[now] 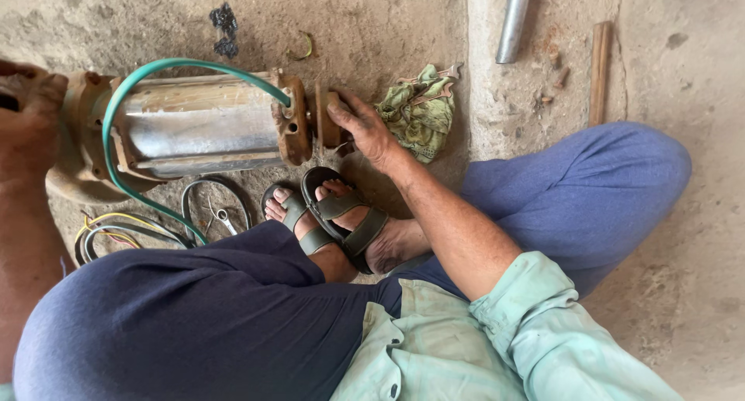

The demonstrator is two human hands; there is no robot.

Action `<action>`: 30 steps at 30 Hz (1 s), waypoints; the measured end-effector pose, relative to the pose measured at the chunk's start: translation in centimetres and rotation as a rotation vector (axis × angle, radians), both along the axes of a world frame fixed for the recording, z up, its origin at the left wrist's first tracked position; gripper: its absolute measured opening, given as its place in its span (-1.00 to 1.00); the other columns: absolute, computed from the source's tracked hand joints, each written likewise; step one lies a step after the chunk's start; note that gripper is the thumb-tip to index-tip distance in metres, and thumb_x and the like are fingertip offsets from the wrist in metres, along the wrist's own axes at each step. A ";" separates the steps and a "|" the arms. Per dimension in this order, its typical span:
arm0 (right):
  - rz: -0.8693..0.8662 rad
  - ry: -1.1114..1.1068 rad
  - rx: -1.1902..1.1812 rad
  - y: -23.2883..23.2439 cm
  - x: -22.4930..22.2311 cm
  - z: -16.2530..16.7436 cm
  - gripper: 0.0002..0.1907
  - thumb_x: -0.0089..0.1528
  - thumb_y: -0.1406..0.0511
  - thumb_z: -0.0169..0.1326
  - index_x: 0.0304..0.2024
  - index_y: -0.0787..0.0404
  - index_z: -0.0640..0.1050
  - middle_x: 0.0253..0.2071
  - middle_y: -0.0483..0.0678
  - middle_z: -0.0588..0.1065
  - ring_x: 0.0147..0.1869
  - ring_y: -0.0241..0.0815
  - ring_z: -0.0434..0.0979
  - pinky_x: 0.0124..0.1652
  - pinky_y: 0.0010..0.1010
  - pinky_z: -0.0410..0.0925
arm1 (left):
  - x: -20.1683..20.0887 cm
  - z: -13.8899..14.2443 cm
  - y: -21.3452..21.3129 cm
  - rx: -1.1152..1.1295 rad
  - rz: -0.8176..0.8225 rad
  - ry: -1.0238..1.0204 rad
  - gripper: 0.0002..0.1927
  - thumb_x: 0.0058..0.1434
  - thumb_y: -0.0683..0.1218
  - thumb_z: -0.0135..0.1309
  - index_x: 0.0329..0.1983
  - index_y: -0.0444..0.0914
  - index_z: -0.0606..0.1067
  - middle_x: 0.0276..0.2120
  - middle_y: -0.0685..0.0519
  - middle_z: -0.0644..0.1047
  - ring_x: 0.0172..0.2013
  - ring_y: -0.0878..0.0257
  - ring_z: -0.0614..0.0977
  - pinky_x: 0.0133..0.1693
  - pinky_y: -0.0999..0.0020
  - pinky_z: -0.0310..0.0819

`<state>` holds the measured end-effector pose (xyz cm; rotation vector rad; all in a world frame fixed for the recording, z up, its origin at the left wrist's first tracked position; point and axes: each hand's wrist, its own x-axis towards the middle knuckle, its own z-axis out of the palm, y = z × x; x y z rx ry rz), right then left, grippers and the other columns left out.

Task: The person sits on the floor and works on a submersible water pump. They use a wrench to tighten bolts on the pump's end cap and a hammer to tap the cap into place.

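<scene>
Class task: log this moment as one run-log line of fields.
left hand: grips motor's rusty end | right hand: on opposite end plate | motor: lying on floor | green hose: looped over it

We wear dark navy trousers (pixel 194 315), loose, creased at knees. Our shirt (pixel 466 347) pale mint green, sleeve cuff (pixel 520 292) rolled up on forearm, buttoned front. Our olive-grey strap sandals (pixel 341 222), dark soles. Grime on right hand (pixel 365 129), left hand (pixel 27 114).

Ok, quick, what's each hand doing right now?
Left hand: closed on the rusty end of the motor.
Right hand: gripping the brown flange at the motor's other end.
</scene>
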<state>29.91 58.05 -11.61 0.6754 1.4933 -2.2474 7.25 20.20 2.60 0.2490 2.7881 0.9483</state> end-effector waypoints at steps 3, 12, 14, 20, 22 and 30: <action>0.050 -0.067 -0.011 -0.2 0.3 0.0 0.05 0.16 -0.26 0.14 0.52 0.09 0.15 0.48 0.17 0.19 0.51 0.08 0.22 0.26 -0.02 0.11 | -0.2 -0.5 0.4 0.087 -0.034 -0.066 -0.76 0.54 -0.04 0.19 0.02 -0.30 0.47 -0.08 0.03 0.57 -0.13 0.28 0.56 -0.04 0.38 0.51; 0.020 0.001 0.021 -0.1 -0.2 -0.2 0.06 0.16 -0.24 0.16 0.51 0.15 0.16 0.44 0.23 0.30 0.52 0.08 0.28 0.41 -0.10 0.23 | 0.1 0.0 1.2 0.029 0.006 -0.150 -0.74 0.59 0.01 0.09 0.05 -0.30 0.50 -0.13 0.09 0.53 -0.16 0.26 0.57 -0.12 0.34 0.50; 0.027 0.071 0.017 0.4 -0.1 -0.1 0.02 0.16 -0.14 0.25 0.51 0.14 0.20 0.45 0.23 0.29 0.52 0.08 0.27 0.40 -0.08 0.23 | -0.1 -0.1 1.3 0.112 -0.028 -0.180 -0.74 0.58 0.00 0.09 0.06 -0.30 0.49 -0.09 0.07 0.54 -0.12 0.25 0.59 -0.08 0.34 0.52; 0.075 0.070 -0.106 1.7 0.0 0.3 0.14 -0.02 0.12 0.45 0.49 0.08 0.13 0.31 0.22 0.43 0.35 0.09 0.46 0.26 -0.04 0.41 | 0.6 0.9 1.0 -0.105 -0.095 -0.163 -0.64 0.39 0.04 0.22 0.04 -0.32 0.53 -0.09 -0.02 0.58 -0.13 0.17 0.62 -0.10 0.27 0.56; 0.098 0.085 -0.108 1.9 -0.1 0.0 0.16 -0.04 0.14 0.46 0.50 0.11 0.13 0.31 0.22 0.43 0.35 0.09 0.46 0.26 -0.06 0.38 | 0.8 2.1 0.9 -0.218 -0.153 -0.156 -0.60 0.33 0.06 0.26 0.03 -0.33 0.55 -0.09 -0.05 0.59 -0.13 0.14 0.64 -0.11 0.25 0.57; 0.151 -0.014 -0.047 1.3 1.6 -1.5 0.19 -0.04 -0.04 0.44 0.48 0.26 0.17 0.35 0.22 0.39 0.42 0.04 0.40 0.33 -0.18 0.28 | 3.4 12.1 9.7 -0.812 -0.759 0.170 -0.43 0.08 0.11 0.43 0.00 -0.37 0.60 -0.09 -0.17 0.63 -0.13 0.03 0.68 -0.15 0.15 0.62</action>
